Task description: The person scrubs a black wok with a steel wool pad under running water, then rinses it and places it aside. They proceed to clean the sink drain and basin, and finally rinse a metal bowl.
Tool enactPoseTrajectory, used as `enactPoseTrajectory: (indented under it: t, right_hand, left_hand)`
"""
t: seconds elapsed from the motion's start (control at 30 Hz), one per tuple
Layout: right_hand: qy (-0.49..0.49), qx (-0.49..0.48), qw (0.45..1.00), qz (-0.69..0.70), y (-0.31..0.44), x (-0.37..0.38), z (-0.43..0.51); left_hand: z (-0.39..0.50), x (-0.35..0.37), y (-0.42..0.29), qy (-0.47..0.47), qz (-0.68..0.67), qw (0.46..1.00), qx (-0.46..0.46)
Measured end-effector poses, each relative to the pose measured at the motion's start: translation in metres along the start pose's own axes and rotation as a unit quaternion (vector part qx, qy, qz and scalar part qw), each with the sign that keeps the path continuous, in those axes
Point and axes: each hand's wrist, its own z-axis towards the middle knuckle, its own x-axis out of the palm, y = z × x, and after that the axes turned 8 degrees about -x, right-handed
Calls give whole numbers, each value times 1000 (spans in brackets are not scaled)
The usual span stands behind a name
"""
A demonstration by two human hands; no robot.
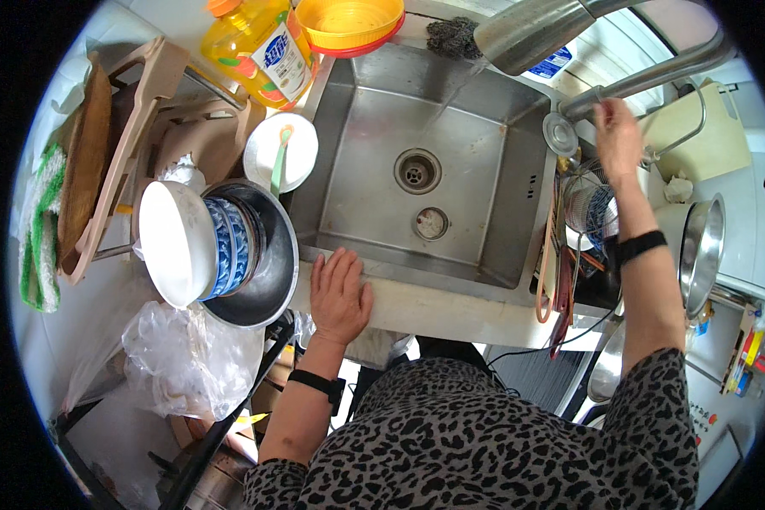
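My left hand point(339, 296) lies palm down on the front rim of the stainless-steel sink point(414, 275), holding nothing. My right hand point(616, 140) is raised at the sink's right back corner, its fingers curled beside the metal faucet pipe point(650, 75). Whether they grip the pipe or a lever there is hidden. From the wide faucet head point(535, 35) a thin stream of water point(457, 91) falls into the basin. The drain point(417, 171) is uncovered, and a smaller round opening point(431, 223) in front of it holds pale scraps. A round, flat metal piece point(560, 134) sits left of my right hand.
Stacked bowls point(177, 245) lean in a dark metal basin point(274, 255) at left. Behind them stand a white bowl point(261, 159) with a green-handled utensil, an orange-capped detergent bottle point(255, 48) and yellow baskets point(350, 25). A wire strainer point(590, 197) and utensils crowd the right edge.
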Motion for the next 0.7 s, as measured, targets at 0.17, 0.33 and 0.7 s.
enactPoseTrajectory:
  t: [0.17,0.33,0.7]
  right_hand:
    - [207,502,406,735,147,15,2]
    - [195,292,32,936,184,41,35]
    - [-20,308,166,937,146,10,51]
  left_hand:
    - [1,-1,0,-8,7,1000,4]
    - [1,0,0,-12,5,1000,6]
    - [0,-1,1,-11,2,1000,-1]
